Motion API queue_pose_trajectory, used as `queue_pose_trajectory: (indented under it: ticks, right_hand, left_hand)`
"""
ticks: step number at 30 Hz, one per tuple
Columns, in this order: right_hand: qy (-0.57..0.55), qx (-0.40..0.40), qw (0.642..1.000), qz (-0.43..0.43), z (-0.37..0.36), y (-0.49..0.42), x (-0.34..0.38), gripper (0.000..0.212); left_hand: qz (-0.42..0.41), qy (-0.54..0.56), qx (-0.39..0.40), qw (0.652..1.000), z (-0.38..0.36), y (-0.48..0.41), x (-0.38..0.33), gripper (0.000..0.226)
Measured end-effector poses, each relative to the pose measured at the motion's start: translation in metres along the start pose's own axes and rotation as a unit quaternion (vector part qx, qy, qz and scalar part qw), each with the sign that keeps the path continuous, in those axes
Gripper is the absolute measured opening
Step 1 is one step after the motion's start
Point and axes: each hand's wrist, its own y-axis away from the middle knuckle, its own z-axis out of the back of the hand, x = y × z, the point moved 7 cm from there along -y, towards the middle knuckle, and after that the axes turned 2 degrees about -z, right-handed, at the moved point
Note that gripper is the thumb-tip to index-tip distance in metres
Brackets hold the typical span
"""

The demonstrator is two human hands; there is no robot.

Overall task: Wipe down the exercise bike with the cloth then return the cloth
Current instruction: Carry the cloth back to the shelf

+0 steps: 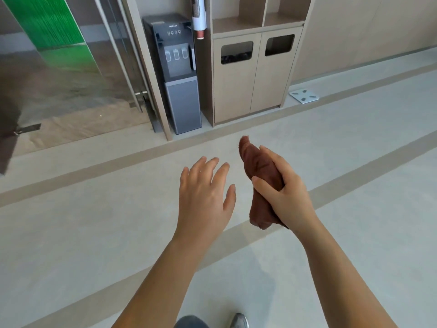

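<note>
The cloth [259, 166] is a reddish-brown towel bunched into a long, creased roll, held in the air by the right hand [286, 192] around its middle, with the thumb lying across its front and the fingers along its far side. Above the grip, one end pokes up and away past the fingertips. Below the grip, the other end hangs in loose folds under the heel of the palm.
</note>
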Motion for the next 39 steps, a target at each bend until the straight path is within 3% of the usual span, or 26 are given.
queue_pose_trajectory:
  ticks: [11, 22, 28, 39]
  right_hand:
    - [0.007, 0.039, 0.999, 0.014, -0.106, -0.230, -0.002, 0.054]
    - [-0.012, 0.060, 0.998, 0.018, -0.226, -0.461, 0.028, 0.054]
    - [-0.021, 0.050, 0.998, 0.018, -0.239, -0.577, 0.009, 0.054]
    - [-0.026, 0.056, 0.994, 0.085, -0.211, -0.829, 0.008, 0.054]
  left_hand:
    - [0.060, -0.012, 0.030, 0.998, -0.067, -0.180, 0.165, 0.043]
    - [0.074, -0.012, 0.022, 0.997, -0.087, -0.371, 0.334, 0.041]
    - [0.052, -0.026, 0.025, 0.998, -0.135, -0.466, 0.375, 0.039]
    - [0.020, -0.027, -0.048, 0.998, -0.207, -0.698, 0.406, 0.038]
